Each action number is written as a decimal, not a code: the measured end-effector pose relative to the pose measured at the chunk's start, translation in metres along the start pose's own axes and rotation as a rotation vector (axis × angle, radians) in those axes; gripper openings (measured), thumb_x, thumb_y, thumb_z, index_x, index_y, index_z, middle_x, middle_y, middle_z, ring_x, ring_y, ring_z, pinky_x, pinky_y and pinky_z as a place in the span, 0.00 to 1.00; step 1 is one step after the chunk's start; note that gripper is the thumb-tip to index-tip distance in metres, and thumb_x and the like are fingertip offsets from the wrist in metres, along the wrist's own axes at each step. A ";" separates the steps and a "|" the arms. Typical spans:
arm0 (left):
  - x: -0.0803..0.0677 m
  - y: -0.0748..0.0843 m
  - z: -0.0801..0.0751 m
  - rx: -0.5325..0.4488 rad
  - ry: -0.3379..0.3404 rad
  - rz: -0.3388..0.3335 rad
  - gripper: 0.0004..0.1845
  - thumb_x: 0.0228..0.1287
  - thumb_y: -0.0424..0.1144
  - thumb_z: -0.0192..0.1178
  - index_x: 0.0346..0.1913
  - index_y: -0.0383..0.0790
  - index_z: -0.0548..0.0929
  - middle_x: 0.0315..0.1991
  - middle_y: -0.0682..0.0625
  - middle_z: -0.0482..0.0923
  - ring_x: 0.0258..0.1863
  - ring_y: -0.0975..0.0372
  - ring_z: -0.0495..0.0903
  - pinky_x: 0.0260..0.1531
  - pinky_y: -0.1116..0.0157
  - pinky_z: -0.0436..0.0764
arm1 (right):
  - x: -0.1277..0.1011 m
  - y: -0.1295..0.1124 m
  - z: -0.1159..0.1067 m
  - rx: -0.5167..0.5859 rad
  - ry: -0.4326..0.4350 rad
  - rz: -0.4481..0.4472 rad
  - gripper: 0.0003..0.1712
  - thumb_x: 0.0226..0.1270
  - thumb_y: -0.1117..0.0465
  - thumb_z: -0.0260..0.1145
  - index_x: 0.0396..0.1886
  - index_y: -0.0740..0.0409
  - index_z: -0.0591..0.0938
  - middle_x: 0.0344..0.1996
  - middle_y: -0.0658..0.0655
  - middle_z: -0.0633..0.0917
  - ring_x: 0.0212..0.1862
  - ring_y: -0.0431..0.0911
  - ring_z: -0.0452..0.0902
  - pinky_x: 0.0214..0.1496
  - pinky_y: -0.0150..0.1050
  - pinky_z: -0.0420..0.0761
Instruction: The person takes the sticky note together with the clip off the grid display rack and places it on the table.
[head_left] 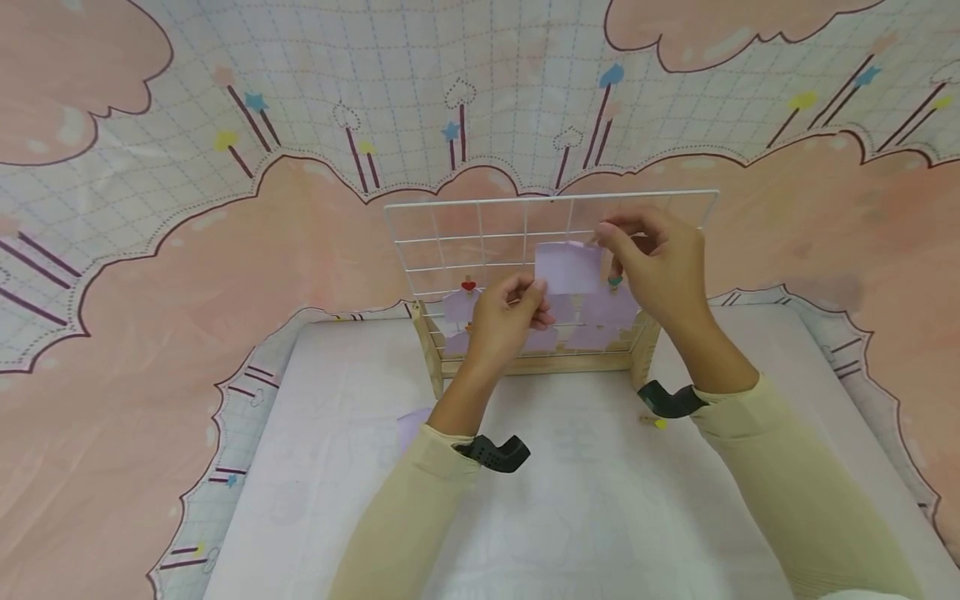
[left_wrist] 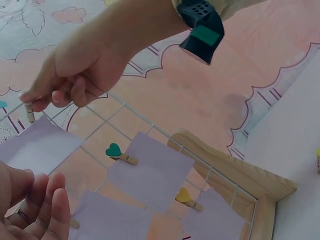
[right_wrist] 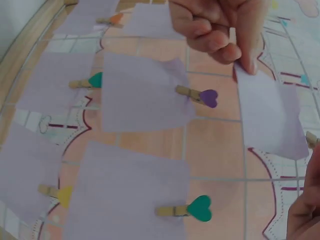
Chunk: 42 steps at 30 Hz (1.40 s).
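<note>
A small light purple paper sheet (head_left: 566, 268) is held up against the front of a white wire grid (head_left: 480, 221). My left hand (head_left: 506, 321) pinches the sheet near its lower left corner between thumb and fingers. Up at the sheet's top right corner, my right hand (head_left: 660, 258) pinches a small wooden clothespin (left_wrist: 30, 114), most plainly seen in the left wrist view. The right wrist view shows this pin's end (right_wrist: 312, 140) at the paper's edge, beside the right fingers.
Several purple sheets (right_wrist: 145, 95) hang lower on the grid from clothespins with coloured hearts, such as a green one (right_wrist: 200, 208). The grid stands in a wooden base (head_left: 536, 364). On the white table lie a loose purple sheet (head_left: 411, 427) and a yellow-topped clothespin (head_left: 658, 423).
</note>
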<state>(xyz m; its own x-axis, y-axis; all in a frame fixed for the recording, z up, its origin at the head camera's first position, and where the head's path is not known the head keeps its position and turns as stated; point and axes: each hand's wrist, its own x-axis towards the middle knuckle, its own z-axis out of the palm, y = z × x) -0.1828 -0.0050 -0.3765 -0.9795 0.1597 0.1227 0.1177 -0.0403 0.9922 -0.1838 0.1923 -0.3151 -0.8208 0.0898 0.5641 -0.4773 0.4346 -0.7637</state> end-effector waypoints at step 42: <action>-0.066 -0.019 -0.075 0.047 0.056 -0.056 0.10 0.75 0.35 0.59 0.45 0.28 0.80 0.29 0.46 0.79 0.28 0.60 0.84 0.35 0.66 0.88 | -0.092 0.053 -0.055 0.855 -0.199 0.370 0.12 0.72 0.80 0.56 0.46 0.68 0.83 0.41 0.57 0.87 0.41 0.45 0.89 0.48 0.32 0.86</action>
<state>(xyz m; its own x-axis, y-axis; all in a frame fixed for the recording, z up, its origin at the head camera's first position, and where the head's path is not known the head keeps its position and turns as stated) -0.1328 -0.0890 -0.4053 -0.9923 0.1044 0.0665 0.0683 0.0136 0.9976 -0.1160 0.2557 -0.3902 -0.9664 -0.0985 0.2374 -0.1798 -0.4009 -0.8983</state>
